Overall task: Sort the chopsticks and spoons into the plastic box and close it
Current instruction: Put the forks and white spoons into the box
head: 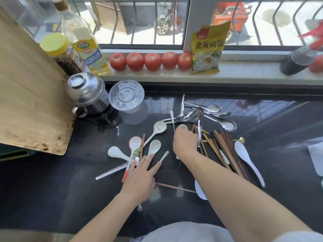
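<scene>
Head view: the only camera; it looks down on a glossy black stone counter [70, 172] below a barred window.
Left hand [139, 179]: flat, fingers straight and spread, resting on the counter by the handles of the white ceramic spoons [153, 147], near the middle of the counter. It pinches nothing.
Right hand [185, 142]: fingers curled downward at the left side of the bundle of brown wooden chopsticks [227, 151]. Whether they have closed on a stick I cannot tell; the fingertips are hidden under the hand.
Metal spoons: a loose heap of shiny steel spoons [209, 114] lies toward the counter's back edge, just beyond the right hand.
Stray pieces: one white plastic rice paddle [244, 156] right of the chopsticks; one single brown chopstick [174, 187] between the forearms.
Plastic box: a round clear plastic container [125, 97] stands at the back of the counter, beside a stainless steel pot [87, 95]. It holds no cutlery, and no separate lid is visible.
Step in hand (judgement): gathering and separating, early; nothing is boxed.
Next move (judgement): secure a bunch of chopsticks, align the ends, carry them to the container, which may be too short for them.
</scene>
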Tool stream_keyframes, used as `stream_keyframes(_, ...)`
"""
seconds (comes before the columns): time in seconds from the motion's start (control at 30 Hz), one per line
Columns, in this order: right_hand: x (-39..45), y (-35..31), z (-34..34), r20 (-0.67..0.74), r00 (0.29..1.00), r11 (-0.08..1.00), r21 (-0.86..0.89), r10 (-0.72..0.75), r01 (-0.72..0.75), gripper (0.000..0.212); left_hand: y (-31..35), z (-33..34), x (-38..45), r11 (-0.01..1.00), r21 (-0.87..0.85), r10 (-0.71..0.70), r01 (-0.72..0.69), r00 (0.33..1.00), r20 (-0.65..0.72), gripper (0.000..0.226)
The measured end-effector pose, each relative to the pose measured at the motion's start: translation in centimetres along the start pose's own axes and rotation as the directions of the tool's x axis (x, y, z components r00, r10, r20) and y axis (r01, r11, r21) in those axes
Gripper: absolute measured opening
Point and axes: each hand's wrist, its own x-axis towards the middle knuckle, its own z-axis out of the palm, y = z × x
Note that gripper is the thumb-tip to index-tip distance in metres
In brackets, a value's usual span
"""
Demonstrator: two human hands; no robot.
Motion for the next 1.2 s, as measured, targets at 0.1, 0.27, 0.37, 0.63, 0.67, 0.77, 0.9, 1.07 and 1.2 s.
stream_keyframes(0.1,-2.0,1.0,0.3,0.019,1.0,0.996,0.094,0.003,-0.005,0.036,0.0,0.1,-0.2,1.0,-0.011,-0.012,0.012,1.0,-0.023,0.067)
stream_keyframes(0.27,-6.6,4.4,1.7,0.081,0.997,0.948,0.317,0.018,-0.043,0.028,0.2,0.3,-0.2,0.999,-0.013,-0.032,0.031,0.997,-0.067,0.065)
stream_keyframes(0.37,-8.5,5.8,2.1,0.151,0.988,0.93,0.367,-0.037,-0.021,0.02,0.4,0.1,-0.1,0.997,-0.066,-0.048,0.041,0.993,-0.105,0.057)
stream_keyframes(0.63,-2.6,6.6,-1.0,-0.04,0.999,0.921,0.388,-0.021,0.035,0.015,2.3,-3.4,6.8,0.948,0.093,0.317,-0.303,0.923,-0.217,0.036)
stream_keyframes(0.67,-2.5,6.5,-1.1,-0.031,1.0,0.911,0.412,0.004,0.009,0.015,2.3,-4.0,8.3,0.903,0.181,0.418,-0.389,0.894,-0.16,0.027)
stream_keyframes(0.77,-4.2,7.3,-1.1,-0.05,0.995,0.862,0.504,0.081,-0.045,0.015,2.3,-6.4,11.8,0.681,0.403,0.655,-0.612,0.754,0.039,0.015)
stream_keyframes(0.9,-9.1,10.5,0.5,-0.011,0.989,0.809,0.576,0.151,-0.117,0.014,2.3,-8.7,14.5,0.359,0.55,0.789,-0.754,0.56,0.253,0.025)
stream_keyframes(1.07,-11.6,15.9,1.1,-0.027,0.955,0.771,0.598,0.296,-0.222,0.014,1.8,-11.1,15.0,0.271,0.514,0.857,-0.814,0.447,0.256,0.03)
stream_keyframes(1.2,-9.7,19.5,1.8,-0.236,0.919,0.866,0.467,0.314,-0.176,0.025,0.0,-13.1,12.5,0.452,0.456,0.833,-0.766,0.545,0.09,0.029)
